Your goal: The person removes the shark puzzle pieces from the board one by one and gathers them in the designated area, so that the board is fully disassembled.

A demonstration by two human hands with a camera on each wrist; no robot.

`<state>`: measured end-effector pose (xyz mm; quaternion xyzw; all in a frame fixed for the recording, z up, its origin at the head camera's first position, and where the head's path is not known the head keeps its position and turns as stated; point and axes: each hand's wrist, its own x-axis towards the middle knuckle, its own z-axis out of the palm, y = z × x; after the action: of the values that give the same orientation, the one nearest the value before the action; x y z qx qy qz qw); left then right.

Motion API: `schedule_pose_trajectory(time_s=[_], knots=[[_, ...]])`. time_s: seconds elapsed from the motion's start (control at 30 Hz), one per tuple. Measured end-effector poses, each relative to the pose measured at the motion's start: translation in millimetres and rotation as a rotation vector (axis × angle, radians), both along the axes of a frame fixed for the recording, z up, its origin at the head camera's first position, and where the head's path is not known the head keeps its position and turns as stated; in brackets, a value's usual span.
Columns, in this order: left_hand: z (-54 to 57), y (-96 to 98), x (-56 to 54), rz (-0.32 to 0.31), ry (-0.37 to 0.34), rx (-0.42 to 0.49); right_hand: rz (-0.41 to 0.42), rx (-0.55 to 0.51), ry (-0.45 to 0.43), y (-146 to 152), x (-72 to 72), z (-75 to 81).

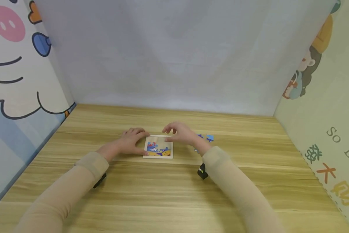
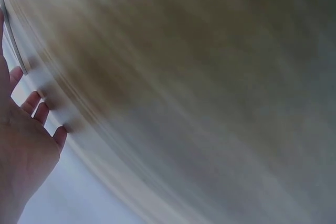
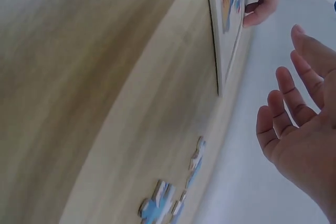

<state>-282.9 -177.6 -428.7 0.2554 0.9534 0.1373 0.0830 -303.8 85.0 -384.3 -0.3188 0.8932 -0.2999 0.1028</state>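
A jigsaw puzzle tray [image 1: 158,157] with a pale rim lies on the wooden table, its lower part filled with joined colourful pieces and its upper part bare wood. My left hand [image 1: 132,142] rests at the tray's left side, thumb at the lower corner and fingers at the upper one. Over the tray's right side hovers my right hand [image 1: 181,132], its fingers loosely bent. The right wrist view shows that hand with nothing in its fingers. Loose blue puzzle pieces [image 3: 157,203] lie on the table right of the tray, partly hidden by the right forearm in the head view.
A small black object [image 1: 202,172] shows by the right sleeve, and another dark object [image 1: 100,180] by the left sleeve. A pale curtain [image 1: 174,64] closes off the table's back. Printed cloth panels [image 1: 323,129] stand along both sides.
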Motion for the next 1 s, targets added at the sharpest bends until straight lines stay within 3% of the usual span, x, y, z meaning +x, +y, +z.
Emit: schedule_pose_trajectory(time_s=[0.3, 0.47, 0.77, 1.0], knots=[[-0.5, -1.7, 0.5, -0.016, 0.004, 0.007, 0.058, 0.038, -0.067, -19, -3.9, -15.9], [0.6, -1.7, 0.4, -0.023, 0.01, 0.002, 0.104, 0.116, -0.1, -26, -7.6, -21.3], [-1.1, -2.5, 0.2, -0.033, 0.019, 0.018, 0.17, 0.229, -0.033, -32, -15.0, -27.9], [-1.0, -1.9, 0.3, -0.027, 0.011, 0.009, 0.152, 0.208, -0.082, -32, -12.2, -25.6]])
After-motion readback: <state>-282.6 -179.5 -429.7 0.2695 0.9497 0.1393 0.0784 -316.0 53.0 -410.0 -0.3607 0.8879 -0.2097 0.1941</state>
